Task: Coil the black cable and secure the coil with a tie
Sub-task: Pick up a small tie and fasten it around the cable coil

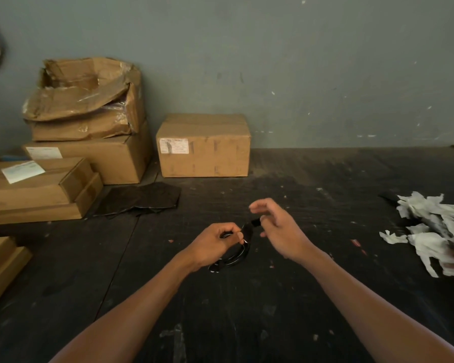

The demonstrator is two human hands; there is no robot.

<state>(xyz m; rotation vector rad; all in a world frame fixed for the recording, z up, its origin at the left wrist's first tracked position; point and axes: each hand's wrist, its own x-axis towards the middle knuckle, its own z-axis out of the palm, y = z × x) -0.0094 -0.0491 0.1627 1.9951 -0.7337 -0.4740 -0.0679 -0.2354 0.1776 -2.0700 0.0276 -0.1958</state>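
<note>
A coiled black cable hangs from my left hand, which is shut on the top of the coil, above the dark table. The loops curve down and to the left below my fist. A short black end piece sticks up to the right from the coil. My right hand is just right of that end, fingers spread and loosely curled, its thumb side close to the black end; whether it touches is unclear. A small white bit, perhaps a tie, shows at my left fingertips.
Cardboard boxes stand along the wall: a stack at the left, one closed box in the middle, more at the left edge. A black sheet lies near the boxes. Crumpled white paper is piled at the right.
</note>
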